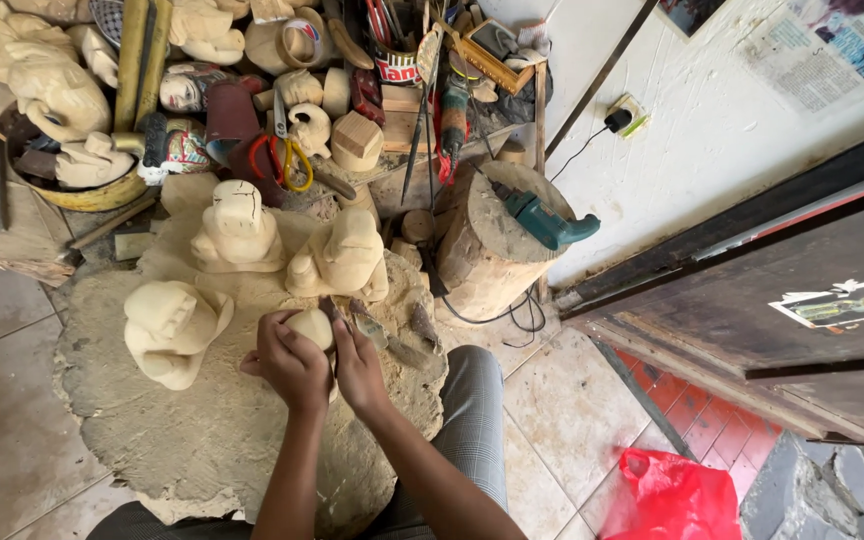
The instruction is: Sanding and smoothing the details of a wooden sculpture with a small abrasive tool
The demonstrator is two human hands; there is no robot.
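Carving blank, small rounded pale wood piece, sits between both hands near the middle of the rough stone slab, toward its right edge. Left hand fingers curled closed around the piece from the left and below, gripping it. Right hand pressed against the piece's right side, fingers folded in; can't tell if it holds a tool, view too small. Both forearms come up from the bottom edge, person seated, grey checked trouser leg at the slab's right edge. Just right of the hands, a couple of dark-tipped chisels lie on the slab, near but apart from the right hand. Left of the hands, a larger unfinished wooden figure lies on its side near the slab's left edge. At the far edge two more rough figures stand upright: one left, one right, just beside each other. Past the slab's far right corner, a log stump with a teal power tool resting on top, cord running to a wall socket. Behind all that, a dense pile of carved pieces, painted figures, red-handled scissors and a can of tools. Red plastic bag on the tiled floor at the lower right, well apart from the work.
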